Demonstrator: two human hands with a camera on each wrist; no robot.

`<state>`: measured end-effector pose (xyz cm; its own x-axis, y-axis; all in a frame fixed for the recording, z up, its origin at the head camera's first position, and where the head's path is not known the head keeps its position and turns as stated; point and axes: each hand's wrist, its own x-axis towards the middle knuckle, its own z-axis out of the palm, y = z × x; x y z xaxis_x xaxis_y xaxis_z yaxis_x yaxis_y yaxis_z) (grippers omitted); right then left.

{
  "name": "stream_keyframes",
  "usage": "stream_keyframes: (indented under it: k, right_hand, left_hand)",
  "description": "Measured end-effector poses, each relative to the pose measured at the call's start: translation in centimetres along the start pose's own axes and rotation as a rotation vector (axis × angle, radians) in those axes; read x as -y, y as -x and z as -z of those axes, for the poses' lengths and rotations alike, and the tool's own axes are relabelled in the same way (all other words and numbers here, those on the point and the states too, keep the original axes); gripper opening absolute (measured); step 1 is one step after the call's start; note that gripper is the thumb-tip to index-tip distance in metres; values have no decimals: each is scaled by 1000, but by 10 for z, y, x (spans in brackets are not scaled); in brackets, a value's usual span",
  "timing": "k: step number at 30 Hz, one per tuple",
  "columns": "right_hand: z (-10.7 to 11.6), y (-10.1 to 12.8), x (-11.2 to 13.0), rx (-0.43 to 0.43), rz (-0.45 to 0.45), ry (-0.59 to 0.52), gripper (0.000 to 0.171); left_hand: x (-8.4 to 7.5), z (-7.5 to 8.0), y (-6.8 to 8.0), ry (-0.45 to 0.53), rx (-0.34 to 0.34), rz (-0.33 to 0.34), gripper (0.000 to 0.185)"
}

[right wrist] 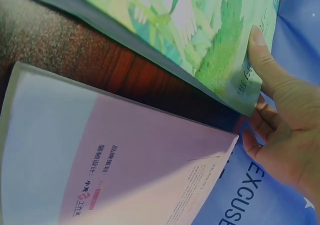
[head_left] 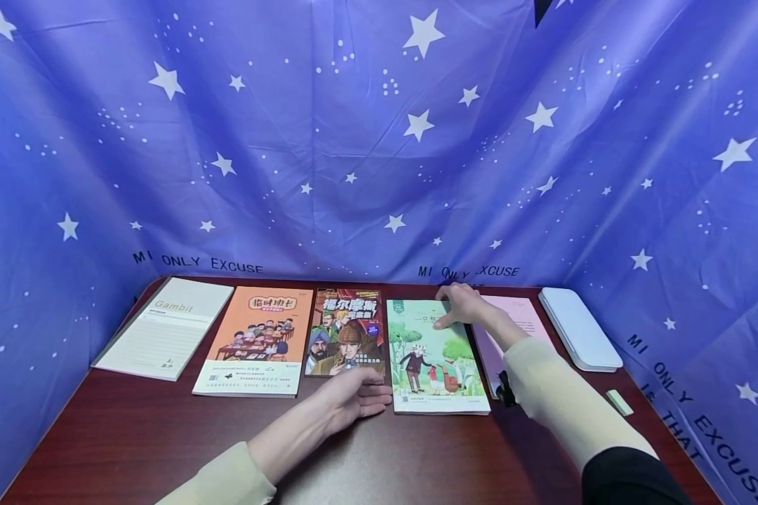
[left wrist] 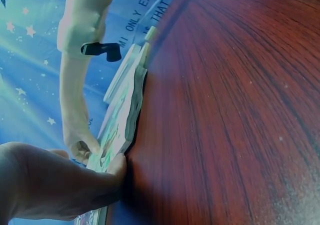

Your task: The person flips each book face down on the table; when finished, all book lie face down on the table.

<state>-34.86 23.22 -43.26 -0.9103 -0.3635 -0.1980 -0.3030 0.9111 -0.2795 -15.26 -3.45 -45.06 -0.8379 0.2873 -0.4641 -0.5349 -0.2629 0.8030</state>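
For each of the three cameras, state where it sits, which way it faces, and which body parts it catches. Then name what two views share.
Head: worn on the head, looks forward and down at a row of books on the table; both forearms and hands show.
Left wrist: low by the tabletop, looks along the green book; left hand and the right arm show.
Right wrist: faces the green book's far corner and pink book; right hand shows.
Shared: all see the green book.

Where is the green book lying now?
In the head view, the green book lies right of centre on the table, between the detective book and the pink book.
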Motion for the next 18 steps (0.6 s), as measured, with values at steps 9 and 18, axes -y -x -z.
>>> stream_keyframes:
  k: [9,18]
  right_hand:
    - [1,0,-1,15,-22,1,78]
    - [1,0,1,23,-35,-20,80]
  left_hand:
    - [0,-6,-4,35,-15,12,22]
    - [3,-7,-5,60,-21,5,40]
